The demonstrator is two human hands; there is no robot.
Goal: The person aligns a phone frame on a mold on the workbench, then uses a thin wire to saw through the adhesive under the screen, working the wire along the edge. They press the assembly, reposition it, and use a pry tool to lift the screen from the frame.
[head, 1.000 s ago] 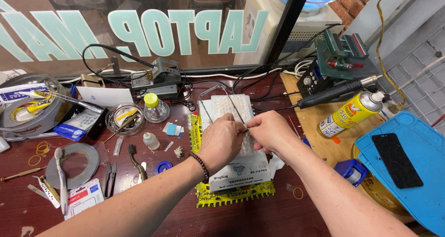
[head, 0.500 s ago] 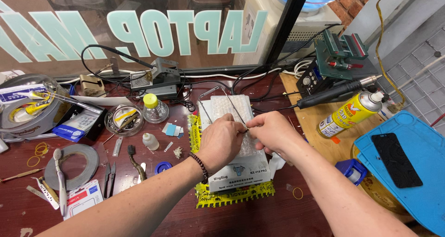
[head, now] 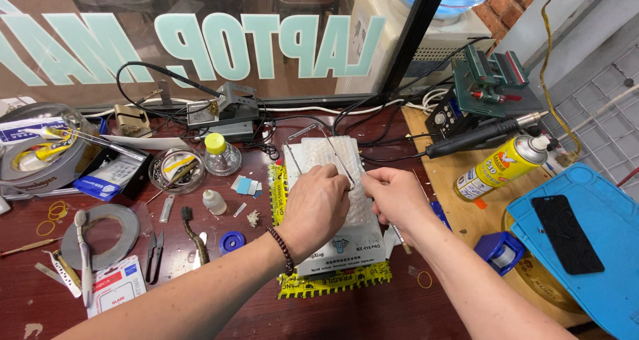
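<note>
Both my hands meet over a white, bubble-wrapped flat package (head: 339, 233) lying on yellow tape (head: 333, 287) at the middle of the dark red bench. My left hand (head: 316, 203), a bead bracelet on its wrist, pinches a thin metal tweezer (head: 338, 157) that slants up and left over the wrap. My right hand (head: 393, 197) is closed on something small beside it, fingertips almost touching the left; what it holds is hidden. A second thin metal tool (head: 293, 157) rests on the package's far left.
A hot-air handle (head: 479, 137) and yellow spray can (head: 502, 167) lie to the right, beside a blue mat (head: 599, 260) bearing a black phone (head: 566, 233). Left are tape rolls (head: 106, 227), small bottles (head: 219, 154), a dish (head: 173, 170), tweezers and cables. Glass window behind.
</note>
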